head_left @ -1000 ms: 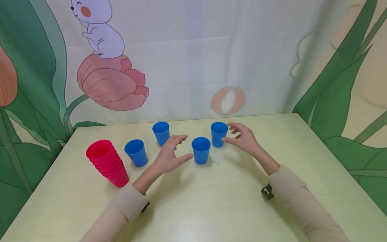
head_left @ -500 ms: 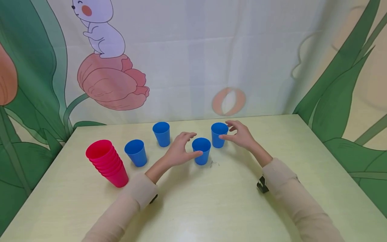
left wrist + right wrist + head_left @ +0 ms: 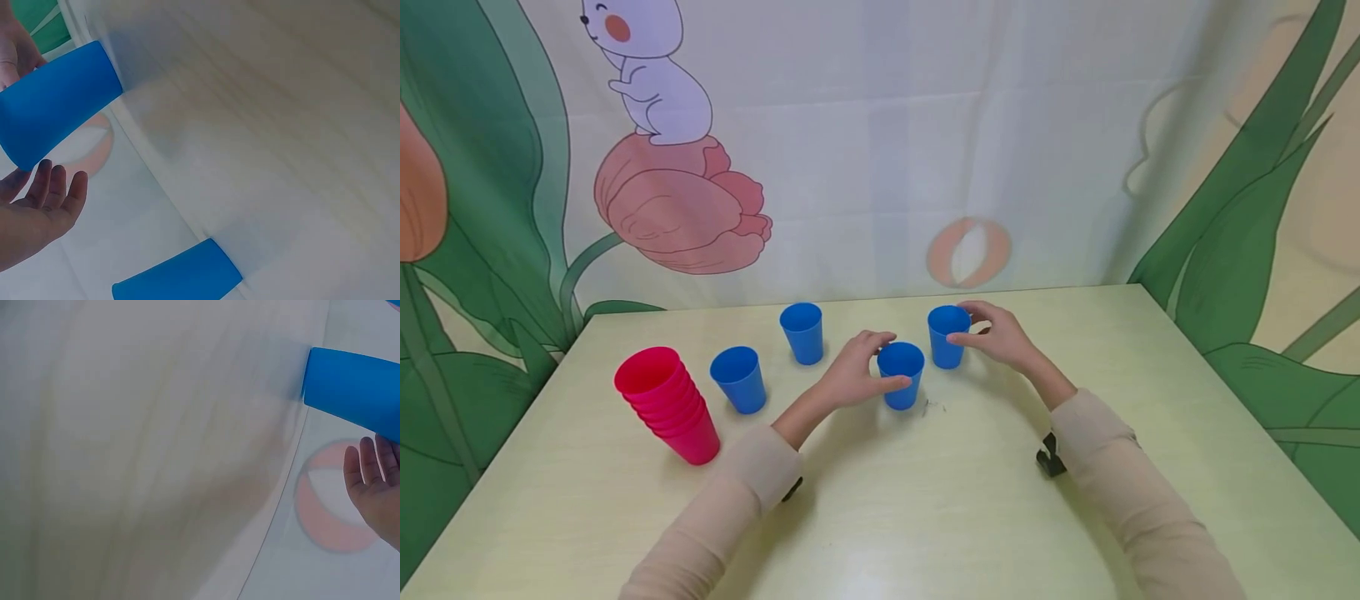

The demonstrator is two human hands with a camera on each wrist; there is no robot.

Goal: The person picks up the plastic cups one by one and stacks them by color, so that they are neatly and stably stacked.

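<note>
Left hand [image 3: 853,377] and right hand [image 3: 1002,337]: fingers curved around, partly hiding, a blue tapered plastic cup [image 3: 905,398] and its twin [image 3: 945,356] respectively; grip indeterminable. Pale wood-grained surface [image 3: 925,517] beneath; flower-printed cloth [image 3: 835,167] behind.

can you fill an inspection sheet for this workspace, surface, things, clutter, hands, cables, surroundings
surface: pale table, small dark marks near the front-right blue cup
job's things: front-left blue cup, back-left blue cup, front-right and back-right blue cup, all mouth up; stack of red cups at far left, also mouth up
clutter: nothing seen
hands: left hand at the front-right cup, right hand at the back-right one, each with thumb in front and fingers behind; firm grip cannot be told
cables: nothing seen
surroundings: printed backdrop with leaves, flowers and a white animal
</note>
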